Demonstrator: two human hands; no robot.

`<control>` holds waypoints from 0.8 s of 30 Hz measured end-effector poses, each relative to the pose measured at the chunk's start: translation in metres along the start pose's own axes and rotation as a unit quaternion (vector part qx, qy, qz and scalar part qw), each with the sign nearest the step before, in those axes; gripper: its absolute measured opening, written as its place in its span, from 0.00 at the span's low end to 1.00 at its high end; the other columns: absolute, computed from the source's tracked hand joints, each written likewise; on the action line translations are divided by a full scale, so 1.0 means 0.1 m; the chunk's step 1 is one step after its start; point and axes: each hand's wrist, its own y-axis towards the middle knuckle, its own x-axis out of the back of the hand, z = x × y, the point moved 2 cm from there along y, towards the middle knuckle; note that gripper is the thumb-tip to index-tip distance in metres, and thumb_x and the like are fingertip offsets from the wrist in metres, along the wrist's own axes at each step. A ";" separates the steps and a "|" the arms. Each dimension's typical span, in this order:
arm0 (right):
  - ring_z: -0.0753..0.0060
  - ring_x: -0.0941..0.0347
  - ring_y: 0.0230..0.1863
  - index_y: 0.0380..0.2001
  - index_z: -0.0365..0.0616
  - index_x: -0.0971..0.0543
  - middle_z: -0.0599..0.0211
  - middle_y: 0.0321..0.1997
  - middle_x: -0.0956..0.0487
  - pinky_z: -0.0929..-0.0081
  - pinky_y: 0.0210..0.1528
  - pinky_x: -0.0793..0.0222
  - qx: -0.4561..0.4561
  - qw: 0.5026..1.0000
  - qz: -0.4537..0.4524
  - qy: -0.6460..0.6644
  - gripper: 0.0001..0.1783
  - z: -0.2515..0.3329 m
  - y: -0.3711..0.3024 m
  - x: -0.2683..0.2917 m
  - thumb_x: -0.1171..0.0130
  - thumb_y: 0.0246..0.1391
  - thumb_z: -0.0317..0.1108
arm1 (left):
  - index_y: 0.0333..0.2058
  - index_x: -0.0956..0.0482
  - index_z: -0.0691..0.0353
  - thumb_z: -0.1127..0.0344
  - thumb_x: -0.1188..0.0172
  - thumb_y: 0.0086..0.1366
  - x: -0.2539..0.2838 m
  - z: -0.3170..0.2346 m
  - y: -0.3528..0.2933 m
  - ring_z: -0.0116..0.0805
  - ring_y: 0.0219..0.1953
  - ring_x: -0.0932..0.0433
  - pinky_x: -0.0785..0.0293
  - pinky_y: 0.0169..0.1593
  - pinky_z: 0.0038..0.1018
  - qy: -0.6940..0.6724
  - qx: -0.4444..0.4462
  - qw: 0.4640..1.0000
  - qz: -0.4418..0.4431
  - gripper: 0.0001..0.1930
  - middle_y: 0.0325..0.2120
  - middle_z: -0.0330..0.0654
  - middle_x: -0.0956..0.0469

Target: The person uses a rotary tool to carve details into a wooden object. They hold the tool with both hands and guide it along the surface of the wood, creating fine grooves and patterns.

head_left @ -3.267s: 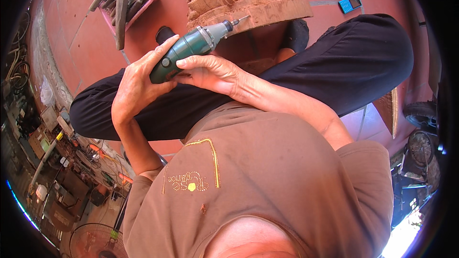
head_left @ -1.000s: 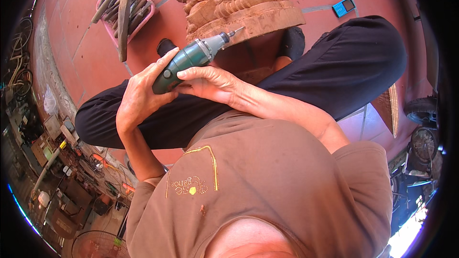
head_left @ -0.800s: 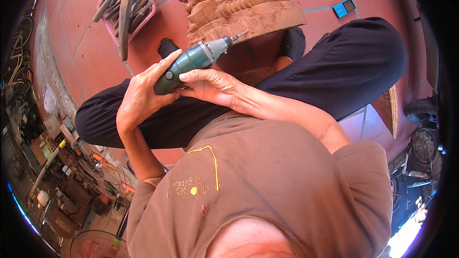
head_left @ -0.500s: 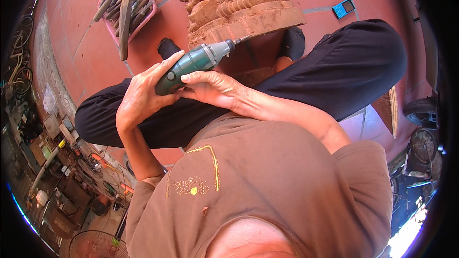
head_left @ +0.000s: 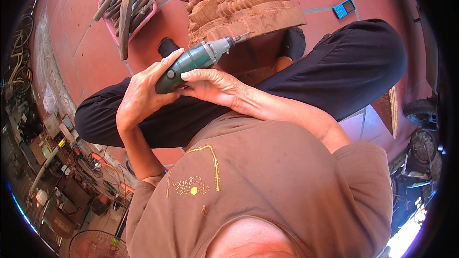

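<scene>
A dark green rotary tool (head_left: 190,62) with a grey nose is held in both my hands above my lap. My left hand (head_left: 143,90) wraps round its rear body, fingers partly hidden behind it. From the right, my right hand (head_left: 215,87) presses its thumb on the casing, the other fingers curled beneath. The thin metal bit (head_left: 243,36) points up and to the right. Just beyond it stands a carved brown wooden piece (head_left: 248,16) with coin-like reliefs and a rounded base; the bit overlaps its lower edge in view, and I cannot tell whether they touch.
On the red tiled floor (head_left: 325,33), a pink basket (head_left: 152,10) of long chisel-like tools stands at the far left. A small blue device with a screen (head_left: 343,8) lies at the far right. Clutter and a fan (head_left: 93,244) line the left, wheels (head_left: 423,113) the right.
Both hands keep the same hold on the rotary tool. Its nose and bit have shifted very slightly upward; everything else is where it was.
</scene>
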 end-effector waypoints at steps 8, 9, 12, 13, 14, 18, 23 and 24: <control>0.65 0.23 0.62 0.56 0.43 0.23 0.63 0.55 0.18 0.57 0.71 0.34 0.008 1.000 0.013 -0.004 0.23 0.05 0.05 -0.03 0.30 0.59 0.26 | 0.70 0.30 0.51 0.74 0.28 0.45 0.00 0.01 0.03 0.61 0.54 0.19 0.21 0.55 0.43 -0.018 0.005 1.000 -0.024 0.48 0.53 0.56 0.19; 0.65 0.23 0.61 0.56 0.43 0.23 0.63 0.55 0.18 0.57 0.71 0.33 0.008 1.000 0.012 -0.007 0.22 0.06 0.06 -0.03 0.30 0.59 0.27 | 0.70 0.30 0.51 0.74 0.28 0.45 0.00 0.01 0.03 0.61 0.54 0.19 0.21 0.55 0.43 -0.016 0.012 1.000 -0.022 0.48 0.53 0.56 0.19; 0.65 0.24 0.62 0.56 0.43 0.23 0.63 0.55 0.18 0.57 0.71 0.33 0.010 1.000 0.012 -0.019 0.22 0.09 0.08 -0.04 0.30 0.59 0.27 | 0.70 0.31 0.50 0.73 0.28 0.45 0.01 0.01 0.04 0.61 0.53 0.19 0.21 0.55 0.44 -0.014 0.028 0.999 -0.019 0.48 0.53 0.56 0.19; 0.64 0.24 0.62 0.56 0.43 0.23 0.63 0.55 0.18 0.58 0.71 0.33 0.011 1.000 0.012 -0.023 0.22 0.09 0.08 -0.04 0.30 0.59 0.28 | 0.70 0.31 0.50 0.73 0.28 0.46 0.01 0.01 0.04 0.61 0.53 0.19 0.21 0.55 0.44 -0.017 0.031 0.999 -0.019 0.48 0.53 0.56 0.19; 0.64 0.24 0.63 0.56 0.44 0.23 0.63 0.56 0.18 0.57 0.71 0.33 0.010 1.000 0.011 -0.026 0.22 0.10 0.09 -0.04 0.30 0.59 0.28 | 0.70 0.31 0.50 0.73 0.28 0.46 0.01 0.02 0.05 0.61 0.53 0.19 0.21 0.55 0.44 -0.019 0.034 0.999 -0.019 0.48 0.53 0.56 0.19; 0.62 0.25 0.63 0.56 0.44 0.23 0.63 0.56 0.19 0.57 0.71 0.34 0.007 1.000 0.005 -0.029 0.22 0.12 0.12 -0.03 0.29 0.59 0.28 | 0.71 0.32 0.52 0.76 0.28 0.46 0.01 0.00 0.06 0.54 0.46 0.17 0.22 0.54 0.40 -0.004 0.028 0.999 -0.030 0.49 0.46 0.57 0.17; 0.63 0.25 0.64 0.55 0.44 0.23 0.64 0.56 0.19 0.57 0.71 0.34 0.009 0.999 0.004 -0.031 0.22 0.12 0.14 -0.02 0.29 0.58 0.28 | 0.71 0.32 0.52 0.76 0.29 0.46 0.01 0.01 0.07 0.55 0.46 0.16 0.22 0.54 0.40 0.004 0.024 0.999 -0.036 0.49 0.46 0.57 0.17; 0.63 0.25 0.64 0.55 0.44 0.23 0.64 0.56 0.19 0.57 0.71 0.34 0.006 1.000 0.006 -0.030 0.22 0.13 0.14 -0.02 0.29 0.58 0.28 | 0.71 0.31 0.51 0.75 0.29 0.46 0.01 0.01 0.07 0.58 0.48 0.17 0.22 0.53 0.42 0.001 0.024 0.999 -0.037 0.48 0.47 0.56 0.17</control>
